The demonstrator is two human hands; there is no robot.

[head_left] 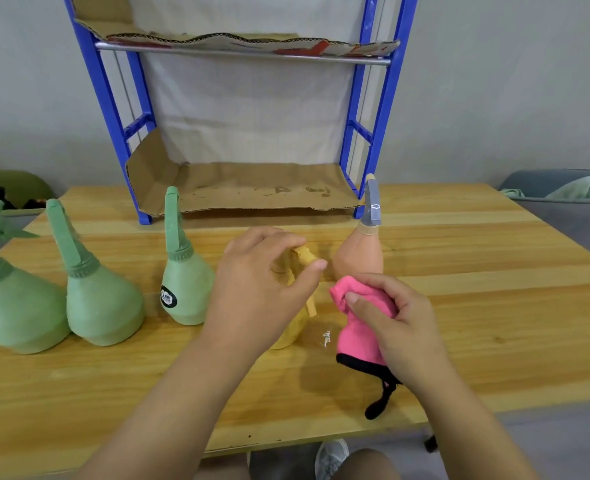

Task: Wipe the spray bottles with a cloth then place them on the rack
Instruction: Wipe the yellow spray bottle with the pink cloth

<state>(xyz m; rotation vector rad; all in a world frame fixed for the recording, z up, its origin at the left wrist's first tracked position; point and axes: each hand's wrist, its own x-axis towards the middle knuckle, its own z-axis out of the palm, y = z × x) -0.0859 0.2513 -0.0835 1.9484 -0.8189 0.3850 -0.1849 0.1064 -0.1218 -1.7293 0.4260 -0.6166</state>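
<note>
My left hand (262, 282) curls round the top of a yellow spray bottle (292, 332) standing at the table's middle, hiding most of it. Just to its right, my right hand (394, 317) grips a bunched pink cloth (359, 337) with a black edge and loop, close to the bottle's side. A peach spray bottle (361, 252) with a grey head stands behind the cloth. Three green spray bottles (186, 282), (101, 303), (16, 306) stand in a row to the left. The blue rack (378, 133) stands at the table's back, its shelves lined with cardboard (252, 188) and bare.
The wooden table (477, 306) stretches right and toward me. A small white scrap (326, 337) lies beside the yellow bottle. A grey bin with green fabric (581, 192) sits off the far right; dark items are at the far left. My shoe (331, 457) shows below the table edge.
</note>
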